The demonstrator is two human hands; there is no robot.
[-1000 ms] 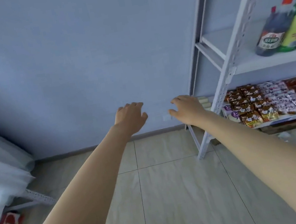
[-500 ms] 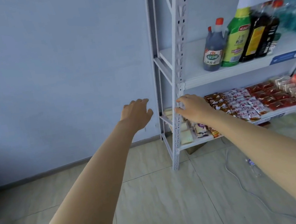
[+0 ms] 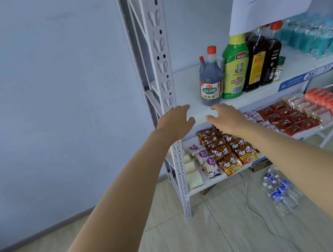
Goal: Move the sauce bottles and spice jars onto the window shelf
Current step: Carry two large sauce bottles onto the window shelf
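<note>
White shelf [image 3: 187,83] is approached by empty, spread left hand [image 3: 174,122] and right hand [image 3: 228,118], the vinegar bottle [image 3: 211,81] seen just beyond the right hand.

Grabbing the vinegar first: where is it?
Head view, centre-right: vinegar bottle stands leftmost on the shelf, beside the green bottle.

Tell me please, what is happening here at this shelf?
A person reaches both bare arms toward a white metal shelf. The left hand and the right hand are open and empty, just in front of the shelf edge. Nothing is picked up yet. On the shelf stand a dark vinegar bottle, a green sauce bottle, dark brown bottles and a small spice jar. Snack packets lie on the level below.
</note>
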